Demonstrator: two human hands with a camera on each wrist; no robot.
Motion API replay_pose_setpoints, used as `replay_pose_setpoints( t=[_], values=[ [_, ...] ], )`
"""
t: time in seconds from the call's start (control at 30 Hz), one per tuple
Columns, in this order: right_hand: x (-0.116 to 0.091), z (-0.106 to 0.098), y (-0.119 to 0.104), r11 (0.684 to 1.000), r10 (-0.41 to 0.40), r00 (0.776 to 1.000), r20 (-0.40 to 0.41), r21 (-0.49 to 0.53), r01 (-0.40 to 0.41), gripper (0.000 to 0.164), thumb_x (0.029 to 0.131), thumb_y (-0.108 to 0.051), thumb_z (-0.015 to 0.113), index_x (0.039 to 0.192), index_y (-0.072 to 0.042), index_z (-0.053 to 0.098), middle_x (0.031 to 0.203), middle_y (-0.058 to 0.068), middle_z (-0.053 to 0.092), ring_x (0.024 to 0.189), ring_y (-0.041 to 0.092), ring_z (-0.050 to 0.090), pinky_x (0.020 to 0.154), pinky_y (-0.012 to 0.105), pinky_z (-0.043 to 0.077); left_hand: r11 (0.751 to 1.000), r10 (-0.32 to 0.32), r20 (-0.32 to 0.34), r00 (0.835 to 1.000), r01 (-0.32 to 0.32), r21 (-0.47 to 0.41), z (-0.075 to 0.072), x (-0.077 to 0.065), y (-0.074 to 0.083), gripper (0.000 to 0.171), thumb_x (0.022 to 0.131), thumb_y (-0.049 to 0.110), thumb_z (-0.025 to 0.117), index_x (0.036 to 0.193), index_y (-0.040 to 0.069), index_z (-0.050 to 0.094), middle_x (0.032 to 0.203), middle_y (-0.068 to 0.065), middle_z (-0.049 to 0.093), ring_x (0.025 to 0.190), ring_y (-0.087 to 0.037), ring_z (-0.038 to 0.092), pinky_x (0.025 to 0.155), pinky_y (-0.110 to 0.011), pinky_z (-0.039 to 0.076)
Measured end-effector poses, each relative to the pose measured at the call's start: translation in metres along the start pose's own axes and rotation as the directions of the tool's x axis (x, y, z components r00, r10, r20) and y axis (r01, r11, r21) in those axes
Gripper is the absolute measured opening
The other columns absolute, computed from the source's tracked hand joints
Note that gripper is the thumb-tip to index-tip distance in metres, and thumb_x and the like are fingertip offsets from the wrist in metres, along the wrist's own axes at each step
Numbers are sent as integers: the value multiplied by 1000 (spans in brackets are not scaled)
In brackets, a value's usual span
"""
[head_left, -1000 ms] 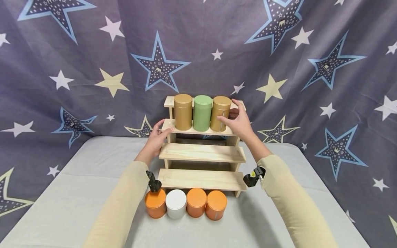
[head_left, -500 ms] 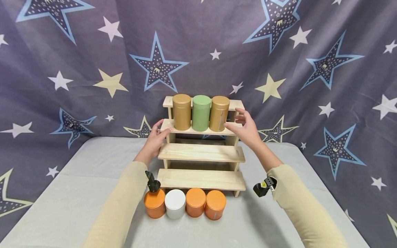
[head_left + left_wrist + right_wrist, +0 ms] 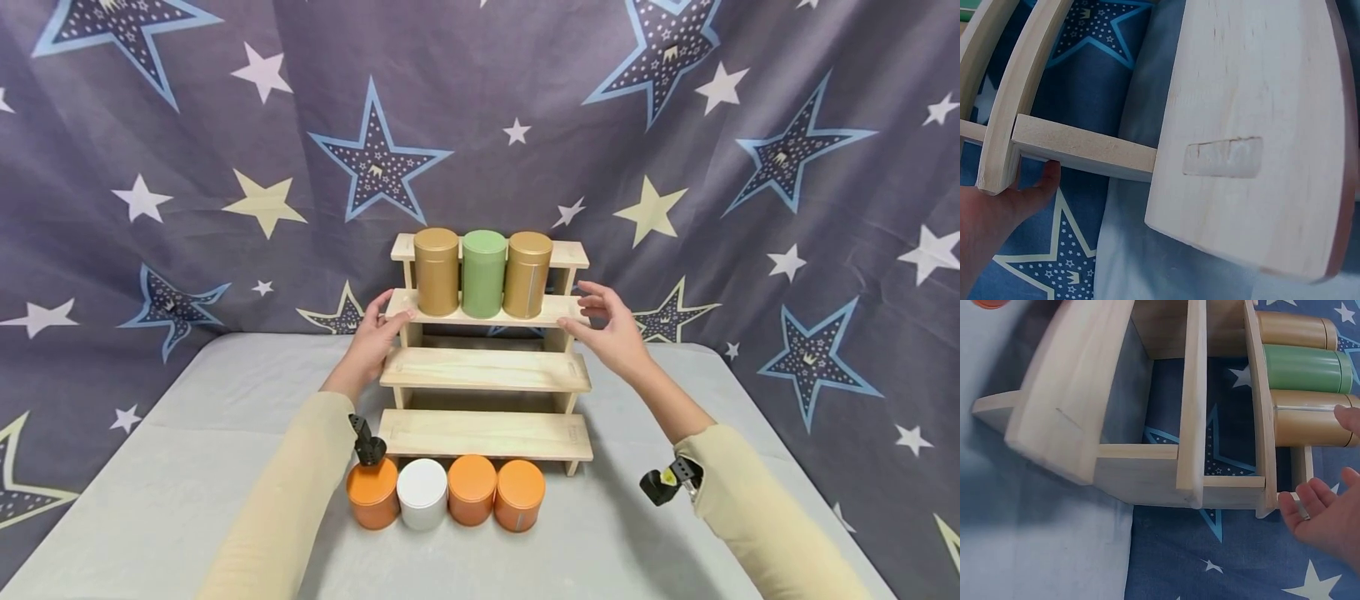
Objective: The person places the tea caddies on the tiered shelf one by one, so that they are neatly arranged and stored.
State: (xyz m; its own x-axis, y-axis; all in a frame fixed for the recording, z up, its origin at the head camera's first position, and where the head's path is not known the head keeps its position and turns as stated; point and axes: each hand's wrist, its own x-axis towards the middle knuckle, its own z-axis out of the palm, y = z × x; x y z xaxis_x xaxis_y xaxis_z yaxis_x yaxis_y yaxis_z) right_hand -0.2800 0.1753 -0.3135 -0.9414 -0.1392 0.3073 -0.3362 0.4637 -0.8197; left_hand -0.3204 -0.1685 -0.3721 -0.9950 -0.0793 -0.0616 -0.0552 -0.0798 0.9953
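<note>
A wooden tiered shelf [image 3: 483, 369] stands on the cloth-covered table. On its second tier from the top stand a gold canister [image 3: 437, 275], a green canister [image 3: 483, 275] and another gold canister [image 3: 527, 279], upright in a row. My left hand [image 3: 370, 346] grips that tier's left end; in the left wrist view the hand [image 3: 991, 231] is around the end of the board. My right hand [image 3: 613, 332] holds nothing, thumb and fingers spread beside the tier's right end. In the right wrist view the right hand [image 3: 1329, 515] is apart from the nearer gold canister [image 3: 1310, 419].
In front of the shelf, an orange canister [image 3: 373, 496], a white canister [image 3: 422, 494] and two more orange canisters [image 3: 472, 492] stand in a row on the table [image 3: 600, 542]. A star-patterned curtain [image 3: 480, 108] hangs close behind the shelf.
My right hand has let go of the right gold canister and moved right and down to the tier's right end. The left hand keeps its hold on the shelf.
</note>
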Motion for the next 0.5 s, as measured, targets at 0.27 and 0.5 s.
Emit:
replay_pose_setpoints(
  t=[0.27, 0.5],
  values=[
    [-25, -5, -12, 1000, -5, 997, 81, -15, 6, 65, 84, -21, 70, 140, -9, 39, 129, 21, 49, 120, 36, 49, 94, 50, 45, 1000, -1, 1, 1000, 1, 18, 2, -8, 7, 70, 92, 19, 57, 149, 24, 17, 108, 1, 48, 118, -21, 42, 112, -36, 27],
    [-39, -3, -2, 999, -47, 989, 142, -14, 49, 59, 83, -23, 71, 135, -11, 46, 126, 16, 54, 117, 29, 51, 93, 47, 45, 1000, 16, -16, 1000, -16, 15, 1, 0, -2, 69, 91, 20, 58, 149, 25, 19, 111, 0, 48, 117, -21, 43, 111, -37, 28]
  ],
)
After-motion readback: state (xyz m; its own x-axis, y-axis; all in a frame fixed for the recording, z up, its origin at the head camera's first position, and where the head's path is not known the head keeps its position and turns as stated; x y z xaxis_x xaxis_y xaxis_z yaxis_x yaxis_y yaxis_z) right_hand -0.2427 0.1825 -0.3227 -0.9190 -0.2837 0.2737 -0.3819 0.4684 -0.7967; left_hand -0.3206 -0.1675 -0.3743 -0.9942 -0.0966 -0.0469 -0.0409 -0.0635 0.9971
